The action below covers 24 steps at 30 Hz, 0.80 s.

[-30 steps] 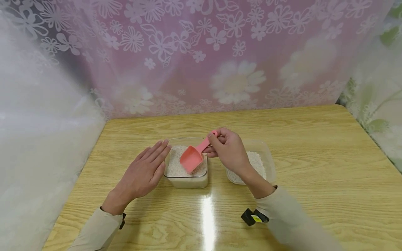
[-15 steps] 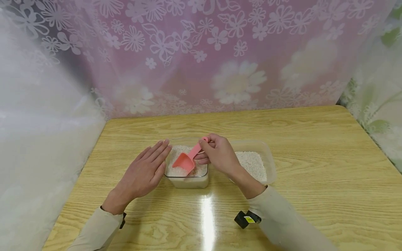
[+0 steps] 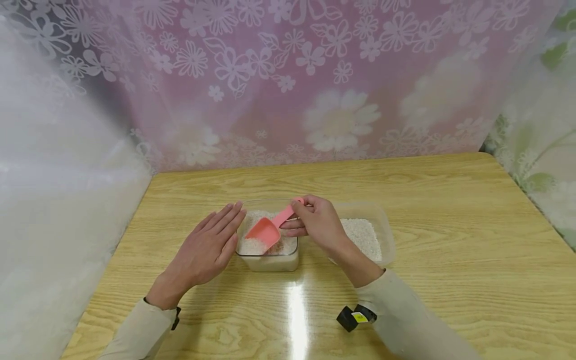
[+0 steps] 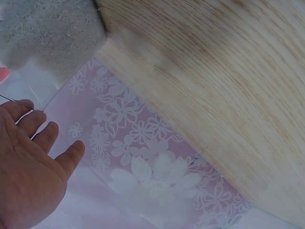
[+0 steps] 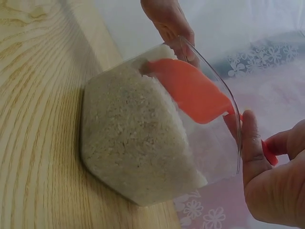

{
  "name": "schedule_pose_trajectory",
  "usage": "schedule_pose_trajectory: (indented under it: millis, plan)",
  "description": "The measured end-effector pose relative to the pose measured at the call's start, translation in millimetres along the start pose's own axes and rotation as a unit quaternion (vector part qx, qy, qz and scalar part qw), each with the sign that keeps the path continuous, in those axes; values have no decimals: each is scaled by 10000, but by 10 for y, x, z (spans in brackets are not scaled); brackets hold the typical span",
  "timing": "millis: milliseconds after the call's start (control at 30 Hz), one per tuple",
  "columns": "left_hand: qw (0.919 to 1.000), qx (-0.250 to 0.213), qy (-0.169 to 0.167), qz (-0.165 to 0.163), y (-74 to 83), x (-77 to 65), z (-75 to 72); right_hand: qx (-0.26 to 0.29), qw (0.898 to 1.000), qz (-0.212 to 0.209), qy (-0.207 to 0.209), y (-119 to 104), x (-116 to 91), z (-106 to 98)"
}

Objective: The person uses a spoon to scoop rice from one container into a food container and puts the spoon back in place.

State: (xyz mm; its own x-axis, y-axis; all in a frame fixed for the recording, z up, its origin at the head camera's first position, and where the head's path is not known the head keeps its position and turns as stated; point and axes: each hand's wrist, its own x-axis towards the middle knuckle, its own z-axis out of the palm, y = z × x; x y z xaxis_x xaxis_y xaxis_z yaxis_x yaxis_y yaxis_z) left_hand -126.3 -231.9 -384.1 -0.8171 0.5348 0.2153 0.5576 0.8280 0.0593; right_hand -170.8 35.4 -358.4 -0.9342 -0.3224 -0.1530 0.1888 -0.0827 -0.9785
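A clear square container point(image 3: 274, 264) of rice stands on the table in the head view. My left hand point(image 3: 204, 247) lies with straight fingers against its left side, fingertips right at the rim. My right hand point(image 3: 321, 226) pinches the handle of a pink scoop point(image 3: 264, 232) between thumb and fingers, over the right rim. Seen through the clear wall in the right wrist view, the tip of the scoop point(image 5: 190, 90) is sunk into the top of the rice point(image 5: 133, 129). Some white rice lies in the mouth of the scoop.
Just right of the container stands a second, translucent plastic tub point(image 3: 388, 235) with a shallow layer of rice, partly behind my right wrist. The wood-grain table point(image 3: 450, 225) meets a flowered pink curtain point(image 3: 270, 110) at its back edge.
My right hand has moved the scoop down and left into the rice, and rice has come into its mouth. Over the last half second it shifted slightly right. The left hand stays in place.
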Motion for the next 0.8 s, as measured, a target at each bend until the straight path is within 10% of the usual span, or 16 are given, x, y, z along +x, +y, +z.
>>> schedule_pose_trajectory:
  millis: [800]
  plan:
    - [10000,-58,52,-9,7,-2,6,1819,9825,319,245,17,30,-298]
